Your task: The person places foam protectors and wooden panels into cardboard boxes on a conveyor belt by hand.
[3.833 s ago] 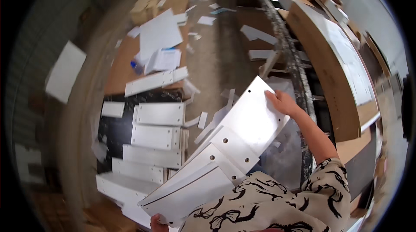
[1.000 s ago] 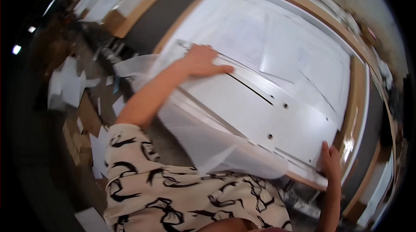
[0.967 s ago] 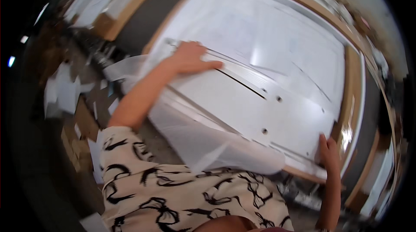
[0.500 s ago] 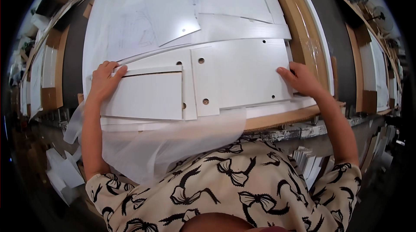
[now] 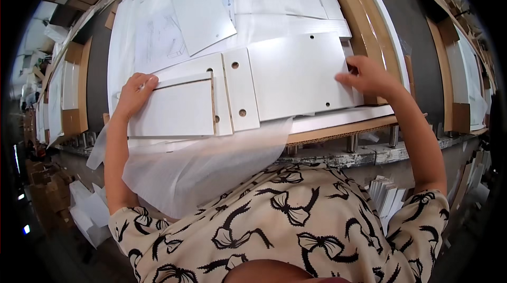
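Observation:
Several white boards lie overlapping in an open carton, with a small white board (image 5: 174, 108) on top at the left. My left hand (image 5: 134, 95) is closed on the far left corner of that small board, thumb on its top face. Two boards with round holes show beside it, one of them a narrow strip (image 5: 238, 87). To their right lies a wide white panel (image 5: 296, 77) with two small dark holes near its right end. My right hand (image 5: 367, 78) is at that end, thumb over the edge and fingers curled; its fingers beyond the edge are partly hidden.
Behind the boards lie a printed sheet (image 5: 153, 42) and a loose white piece (image 5: 203, 16). A brown cardboard strip (image 5: 364, 19) runs along the right side. Thin translucent wrap (image 5: 200, 172) hangs over the near edge, above metal rollers (image 5: 353, 143). Other cartons (image 5: 459, 87) stand at both sides.
The boards have shifted slightly left in the carton, the wide panel with them. My right hand has stayed at its right end, thumb and forefinger somewhat differently bent. The view has shifted too.

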Demonstrator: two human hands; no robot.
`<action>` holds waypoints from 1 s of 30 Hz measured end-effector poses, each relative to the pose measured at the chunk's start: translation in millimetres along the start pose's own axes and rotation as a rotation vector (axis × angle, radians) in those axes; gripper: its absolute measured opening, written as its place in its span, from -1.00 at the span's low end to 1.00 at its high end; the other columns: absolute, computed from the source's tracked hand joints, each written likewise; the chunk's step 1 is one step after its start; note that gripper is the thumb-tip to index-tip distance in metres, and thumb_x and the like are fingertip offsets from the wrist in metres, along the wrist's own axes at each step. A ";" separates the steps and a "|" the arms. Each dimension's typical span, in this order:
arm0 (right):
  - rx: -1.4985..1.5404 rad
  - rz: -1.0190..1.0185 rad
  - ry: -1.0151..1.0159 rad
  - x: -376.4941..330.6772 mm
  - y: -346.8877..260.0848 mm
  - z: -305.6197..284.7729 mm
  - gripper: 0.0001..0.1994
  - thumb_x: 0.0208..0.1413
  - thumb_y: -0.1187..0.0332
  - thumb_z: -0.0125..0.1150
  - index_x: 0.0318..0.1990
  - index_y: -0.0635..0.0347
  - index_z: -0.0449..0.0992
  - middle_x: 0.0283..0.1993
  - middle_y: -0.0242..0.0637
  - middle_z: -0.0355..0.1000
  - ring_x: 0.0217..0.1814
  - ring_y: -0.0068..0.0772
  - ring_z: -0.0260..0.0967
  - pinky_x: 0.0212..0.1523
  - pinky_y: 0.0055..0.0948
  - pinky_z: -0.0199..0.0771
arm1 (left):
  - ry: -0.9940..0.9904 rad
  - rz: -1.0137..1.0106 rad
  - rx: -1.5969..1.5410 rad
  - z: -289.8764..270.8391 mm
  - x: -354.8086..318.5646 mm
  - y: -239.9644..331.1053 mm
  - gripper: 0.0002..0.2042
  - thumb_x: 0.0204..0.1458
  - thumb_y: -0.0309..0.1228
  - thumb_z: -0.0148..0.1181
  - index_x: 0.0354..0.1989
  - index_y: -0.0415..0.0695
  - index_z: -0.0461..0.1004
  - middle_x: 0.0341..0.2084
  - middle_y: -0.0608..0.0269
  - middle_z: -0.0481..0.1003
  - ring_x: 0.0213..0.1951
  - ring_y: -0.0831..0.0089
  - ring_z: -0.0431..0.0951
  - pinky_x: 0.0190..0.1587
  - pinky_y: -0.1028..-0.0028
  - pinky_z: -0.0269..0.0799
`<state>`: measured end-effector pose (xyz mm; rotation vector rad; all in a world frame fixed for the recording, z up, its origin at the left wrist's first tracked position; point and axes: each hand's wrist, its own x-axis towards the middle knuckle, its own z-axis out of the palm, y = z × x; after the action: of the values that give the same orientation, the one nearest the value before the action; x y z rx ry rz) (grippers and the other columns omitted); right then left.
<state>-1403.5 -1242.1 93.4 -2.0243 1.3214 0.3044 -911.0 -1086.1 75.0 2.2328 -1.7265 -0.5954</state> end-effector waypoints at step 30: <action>0.148 -0.725 0.169 35.8 6.8 74.6 -0.72 -0.08 0.47 0.08 -0.14 0.22 0.44 -0.20 -0.23 0.44 -0.17 -0.29 0.39 -0.12 -0.37 0.41 | -0.355 0.244 -0.294 85.6 117.6 272.8 -0.35 -0.18 0.26 0.03 -0.37 -0.19 0.56 -0.44 -0.01 0.51 -0.38 0.29 0.55 -0.23 0.44 0.40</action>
<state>-1380.5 -1220.2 16.6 -2.2739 0.5985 -0.2926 -1160.3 -1267.1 100.3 1.7623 -1.8865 -1.1552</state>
